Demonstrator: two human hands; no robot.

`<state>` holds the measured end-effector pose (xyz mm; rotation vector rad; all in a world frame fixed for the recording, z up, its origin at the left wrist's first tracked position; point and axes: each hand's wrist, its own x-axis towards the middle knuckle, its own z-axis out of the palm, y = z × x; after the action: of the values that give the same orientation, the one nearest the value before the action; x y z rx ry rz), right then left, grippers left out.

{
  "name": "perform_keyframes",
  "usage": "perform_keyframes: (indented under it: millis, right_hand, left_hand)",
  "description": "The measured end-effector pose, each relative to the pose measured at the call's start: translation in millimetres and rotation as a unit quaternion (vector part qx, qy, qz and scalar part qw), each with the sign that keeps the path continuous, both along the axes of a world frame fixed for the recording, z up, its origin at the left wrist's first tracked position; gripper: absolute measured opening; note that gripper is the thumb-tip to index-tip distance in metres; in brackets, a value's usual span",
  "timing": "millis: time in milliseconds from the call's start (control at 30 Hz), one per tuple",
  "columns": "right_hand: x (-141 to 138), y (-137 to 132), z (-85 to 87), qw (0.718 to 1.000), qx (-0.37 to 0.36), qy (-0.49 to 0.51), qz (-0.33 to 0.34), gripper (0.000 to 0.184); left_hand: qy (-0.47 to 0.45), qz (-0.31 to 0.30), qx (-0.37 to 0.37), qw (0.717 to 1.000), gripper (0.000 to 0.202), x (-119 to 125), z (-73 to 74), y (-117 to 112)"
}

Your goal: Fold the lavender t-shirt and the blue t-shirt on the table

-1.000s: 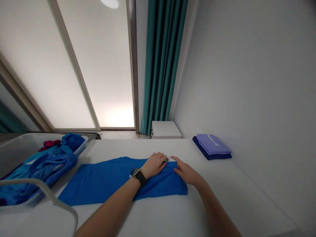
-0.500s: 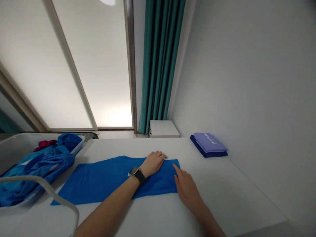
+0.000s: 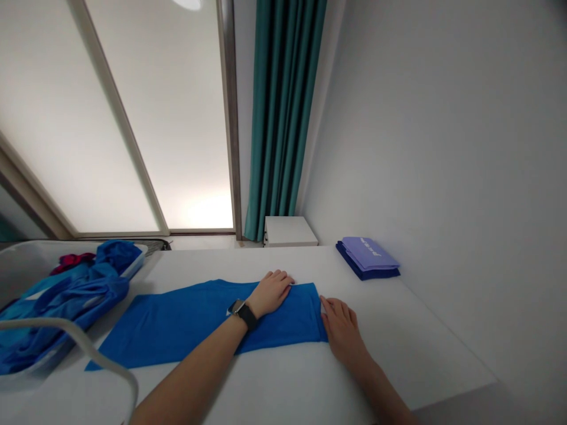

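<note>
A blue T-shirt (image 3: 177, 321), folded into a long flat strip, lies across the white table. My left hand (image 3: 271, 292), with a black-banded watch on its wrist, rests palm down on the upper right part of the cloth, fingers stretched out. A bit of white print peeks out beside the watch. At the strip's right end is my right hand (image 3: 343, 327), its fingers bent together at the cloth's edge and seeming to pinch it; the fingertips are partly hidden.
On the left, a white plastic tub (image 3: 26, 251) holds crumpled blue and red clothes (image 3: 84, 295). A pale curved bar (image 3: 66, 324) crosses the lower left. Folded purple and navy garments (image 3: 370, 257) lie by the wall at the right. Behind the table (image 3: 283, 383) stands a white cabinet (image 3: 291, 230).
My right hand has moved slightly right, from over the cloth to its edge, and its fingers have bent. The shirt's lower right corner has shifted right. My left hand stays on the cloth.
</note>
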<state>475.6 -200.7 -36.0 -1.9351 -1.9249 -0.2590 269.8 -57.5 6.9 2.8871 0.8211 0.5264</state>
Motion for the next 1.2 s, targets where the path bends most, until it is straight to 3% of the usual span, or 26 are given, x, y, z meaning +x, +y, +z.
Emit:
perform_keyframes:
  millis: [100,200,333,533,733,1200]
  right_hand:
    - [2.2,0.9,3.6,0.999,-0.002,0.036,0.008,0.039]
    - [0.1,-1.0,12.0,0.997,0.003,0.071,-0.027,0.037]
    - [-11.4,-12.4,19.8,0.997,-0.007,0.016,-0.069,0.030]
    - [-20.5,-31.6,15.5,0.998,-0.009,-0.051,-0.034,0.019]
    - [-8.8,-38.1,11.2,0.998,-0.034,0.039,0.034,0.014]
    - [21.0,-30.3,17.0,0.991,-0.114,0.066,0.040,0.012]
  left_hand:
    - [0.004,0.011,0.003,1.000,0.027,1.2,3.3,-3.0]
    - [-0.010,0.021,0.006,1.000,0.030,5.6,11.0,-11.0]
    - [-0.018,-0.024,0.005,1.000,0.032,15.2,18.5,-26.7]
    - [-0.015,-0.051,-0.017,0.998,0.034,21.6,6.4,-37.2]
    - [-0.022,-0.044,-0.032,0.998,0.038,20.4,2.1,-35.8]
    - [-0.024,-0.054,-0.029,0.998,0.039,20.7,0.5,-34.6]
